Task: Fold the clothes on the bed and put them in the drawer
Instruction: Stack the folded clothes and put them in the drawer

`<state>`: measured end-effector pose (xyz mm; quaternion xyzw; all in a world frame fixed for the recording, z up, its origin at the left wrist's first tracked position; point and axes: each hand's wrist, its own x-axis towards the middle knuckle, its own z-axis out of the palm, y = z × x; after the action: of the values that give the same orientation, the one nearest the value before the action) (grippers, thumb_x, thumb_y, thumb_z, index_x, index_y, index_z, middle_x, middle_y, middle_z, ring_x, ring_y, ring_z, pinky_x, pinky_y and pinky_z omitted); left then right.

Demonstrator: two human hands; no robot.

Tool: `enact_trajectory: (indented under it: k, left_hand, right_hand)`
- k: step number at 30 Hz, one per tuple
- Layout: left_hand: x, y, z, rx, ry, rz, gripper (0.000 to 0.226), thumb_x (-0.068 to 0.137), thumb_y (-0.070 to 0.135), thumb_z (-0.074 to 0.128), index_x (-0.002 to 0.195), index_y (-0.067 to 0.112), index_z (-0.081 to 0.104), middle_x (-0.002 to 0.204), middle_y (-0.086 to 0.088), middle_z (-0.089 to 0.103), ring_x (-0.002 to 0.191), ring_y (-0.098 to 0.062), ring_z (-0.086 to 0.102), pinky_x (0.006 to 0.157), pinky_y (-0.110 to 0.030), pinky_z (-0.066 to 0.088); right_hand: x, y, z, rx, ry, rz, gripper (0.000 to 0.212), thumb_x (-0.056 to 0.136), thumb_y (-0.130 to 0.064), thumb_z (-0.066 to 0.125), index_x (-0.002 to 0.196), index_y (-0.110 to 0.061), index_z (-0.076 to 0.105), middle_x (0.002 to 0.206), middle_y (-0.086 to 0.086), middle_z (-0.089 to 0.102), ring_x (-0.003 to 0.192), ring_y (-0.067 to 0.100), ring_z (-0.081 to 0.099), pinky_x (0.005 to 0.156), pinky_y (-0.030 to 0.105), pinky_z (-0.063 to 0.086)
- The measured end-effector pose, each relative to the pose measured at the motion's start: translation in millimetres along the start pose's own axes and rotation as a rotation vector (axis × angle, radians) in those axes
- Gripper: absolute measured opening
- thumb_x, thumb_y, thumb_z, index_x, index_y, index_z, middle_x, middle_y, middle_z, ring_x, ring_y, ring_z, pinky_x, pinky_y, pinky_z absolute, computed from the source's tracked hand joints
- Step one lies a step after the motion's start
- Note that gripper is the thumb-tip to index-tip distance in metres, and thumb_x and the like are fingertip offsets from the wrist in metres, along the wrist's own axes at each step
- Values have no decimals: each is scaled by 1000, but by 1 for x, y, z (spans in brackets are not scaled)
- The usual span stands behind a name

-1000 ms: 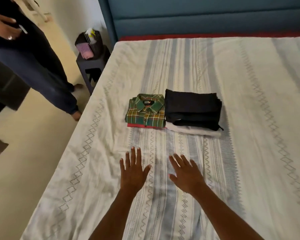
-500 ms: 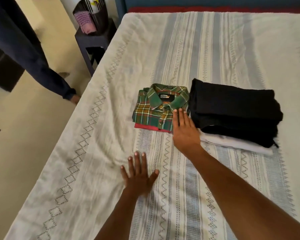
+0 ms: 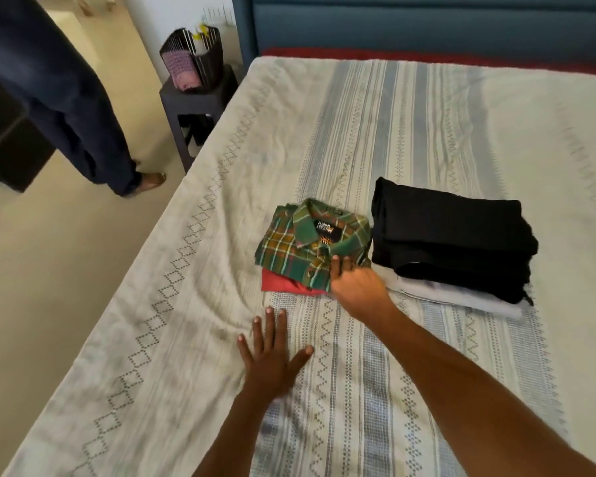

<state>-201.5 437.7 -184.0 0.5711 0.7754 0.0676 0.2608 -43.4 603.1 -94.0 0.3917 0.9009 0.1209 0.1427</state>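
Observation:
A folded green plaid shirt [image 3: 307, 242] lies on a folded red garment [image 3: 283, 282] in the middle of the bed [image 3: 410, 132]. To its right sits a stack of folded black clothes [image 3: 451, 235] on a folded white garment [image 3: 461, 294]. My right hand [image 3: 353, 282] grips the near right corner of the plaid shirt, with fingertips on top and the thumb hidden underneath. My left hand [image 3: 272, 356] rests flat on the bedsheet with fingers spread, a little nearer than the red garment.
A dark bedside stool [image 3: 193, 98] with a black organiser [image 3: 191, 63] stands at the bed's far left corner. Another person's legs [image 3: 66, 98] stand on the floor to the left. A blue headboard [image 3: 427, 25] closes the far side.
My right hand went from lying on the shirt's near edge to gripping its near right corner. The plaid shirt has shifted slightly, showing more of the red garment. My left hand stayed flat on the sheet.

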Motion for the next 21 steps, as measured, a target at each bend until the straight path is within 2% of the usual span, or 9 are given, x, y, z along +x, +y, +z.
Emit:
enact_trajectory:
  k: [3, 6, 7, 9, 13, 15, 17, 19, 21]
  left_hand:
    - [-43, -7, -23, -291, 185, -7, 111, 77, 87, 39, 155, 31, -16, 163, 2, -22, 153, -25, -9, 121, -55, 5]
    - [-99, -16, -32, 36, 272, 44, 110, 80, 81, 40, 159, 17, -2, 166, -10, -7, 153, -30, -3, 122, -55, 0]
    - [-115, -14, -34, 167, 253, 72, 108, 81, 79, 38, 159, 13, 5, 166, -14, 0, 153, -33, 3, 122, -56, 1]
    - [-144, -10, -41, 331, 236, 154, 108, 79, 79, 40, 158, 10, 14, 165, -17, 11, 152, -35, 11, 122, -57, 3]
    - [-206, 1, -38, 372, 141, 251, 100, 77, 64, 64, 153, 8, 33, 154, -16, 40, 142, -37, 37, 118, -60, 20]
    - [-251, 7, -31, 343, 137, 283, 78, 82, 53, 60, 144, 8, 47, 135, -16, 56, 126, -39, 54, 117, -58, 24]
    - [-301, 6, -26, 348, 95, 307, 67, 83, 56, 52, 132, 11, 58, 124, -15, 60, 118, -39, 57, 117, -56, 22]
    - [-351, 3, -21, 339, 17, 303, 65, 78, 57, 61, 128, 15, 60, 128, -16, 57, 120, -41, 55, 111, -58, 28]
    - [-400, 4, -16, 337, -86, 297, 68, 71, 43, 77, 130, 18, 54, 131, -13, 57, 116, -39, 59, 95, -56, 47]
  right_hand:
    - [-47, -26, -6, 52, -41, -73, 53, 105, -17, 45, 148, 9, 28, 107, 17, 65, 83, 29, 68, 67, 40, 54]
    - [-91, -43, -14, 118, -109, -117, 52, 97, -23, 61, 137, 8, 49, 94, 15, 70, 70, 28, 69, 58, 38, 56]
    - [-105, -49, -15, 116, -94, -130, 45, 92, -27, 67, 125, 2, 60, 85, 11, 71, 64, 26, 68, 55, 36, 57]
    - [-139, -63, -25, 176, -132, -165, 34, 92, -31, 62, 114, -5, 67, 85, 8, 73, 69, 27, 69, 65, 37, 59]
    - [-221, -90, -49, 336, -97, -174, 45, 90, -41, 55, 124, -14, 65, 104, 7, 73, 90, 30, 71, 79, 35, 55]
    - [-272, -105, -58, 351, -95, -143, 47, 87, -49, 53, 122, -21, 66, 104, 1, 74, 92, 25, 71, 80, 33, 57]
    - [-327, -125, -60, 443, -173, -121, 49, 88, -49, 57, 129, -23, 61, 112, 3, 72, 100, 28, 69, 87, 37, 57]
    - [-393, -147, -61, 509, -207, -61, 55, 81, -54, 67, 129, -28, 60, 108, -1, 72, 94, 24, 70, 81, 35, 59]
    - [-458, -170, -68, 618, -164, 44, 57, 73, -52, 75, 126, -35, 62, 96, -10, 73, 75, 14, 71, 65, 28, 59]
